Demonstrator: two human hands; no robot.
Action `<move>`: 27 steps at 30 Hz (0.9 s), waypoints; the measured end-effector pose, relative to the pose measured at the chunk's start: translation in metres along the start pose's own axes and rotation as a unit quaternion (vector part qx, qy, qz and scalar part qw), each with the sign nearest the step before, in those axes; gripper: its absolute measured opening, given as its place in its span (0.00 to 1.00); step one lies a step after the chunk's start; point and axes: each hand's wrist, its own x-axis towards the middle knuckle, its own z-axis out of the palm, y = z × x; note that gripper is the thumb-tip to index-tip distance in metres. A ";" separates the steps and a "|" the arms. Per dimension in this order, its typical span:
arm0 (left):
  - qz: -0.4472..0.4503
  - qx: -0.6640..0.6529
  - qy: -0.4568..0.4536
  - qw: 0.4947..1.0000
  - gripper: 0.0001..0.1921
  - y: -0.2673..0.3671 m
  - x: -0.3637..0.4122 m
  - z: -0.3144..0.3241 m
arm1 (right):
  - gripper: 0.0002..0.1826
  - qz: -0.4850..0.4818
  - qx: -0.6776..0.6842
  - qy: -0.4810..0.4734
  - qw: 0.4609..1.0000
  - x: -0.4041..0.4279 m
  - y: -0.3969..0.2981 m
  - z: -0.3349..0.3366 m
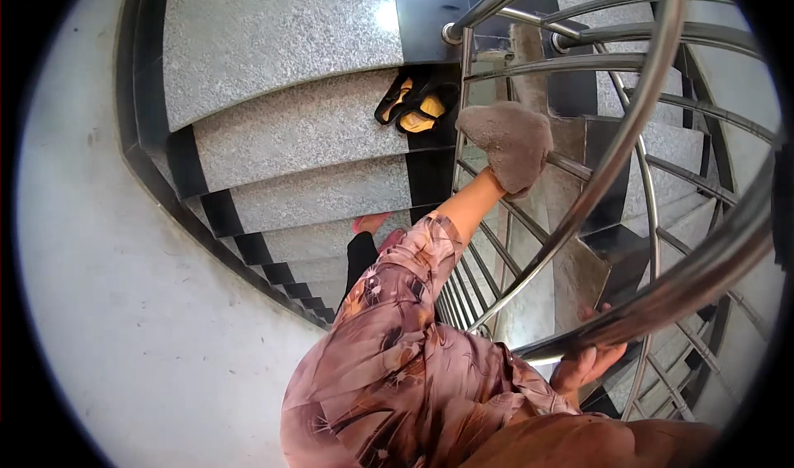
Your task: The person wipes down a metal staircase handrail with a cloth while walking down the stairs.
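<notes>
A thick brown-grey cloth [508,145] covers my left hand [518,136], so its fingers are hidden. That arm, in a patterned satiny sleeve, reaches up to the steel stair railing, where the cloth lies against a thin bar [570,167] and its tip comes close to an upright post [462,90]. Lower right, my right hand [586,365] is around the thick steel handrail [676,300], palm beneath it and fingertips partly showing on the far side.
Speckled stone steps [298,127] with black borders descend left of the railing. Black-and-yellow footwear [422,111] lies on one step. Below, another person's black-clad leg [361,257] and pink-shod foot [371,222] show. A pale wall [124,282] curves along the left; more steps [664,158] lie beyond the railing.
</notes>
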 end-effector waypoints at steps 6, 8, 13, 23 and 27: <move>0.111 0.445 -0.092 0.884 0.26 -0.046 -0.004 -0.058 | 0.42 0.000 -0.077 0.050 0.996 -0.013 -0.018 -0.003; 0.146 0.739 -0.095 0.651 0.33 -0.012 0.003 -0.052 | 0.42 -0.039 -0.107 0.093 0.989 -0.018 -0.015 -0.010; -0.238 0.744 -0.335 0.528 0.12 0.005 0.053 -0.106 | 0.36 -0.041 -0.081 -0.108 0.990 -0.011 -0.036 -0.017; -0.188 0.470 0.141 0.851 0.16 0.050 0.093 -0.152 | 0.28 0.075 -0.036 -0.064 0.994 -0.003 -0.014 -0.043; -0.079 0.061 0.279 0.955 0.18 -0.010 0.139 -0.183 | 0.25 0.150 0.080 -0.087 0.982 -0.002 -0.009 -0.060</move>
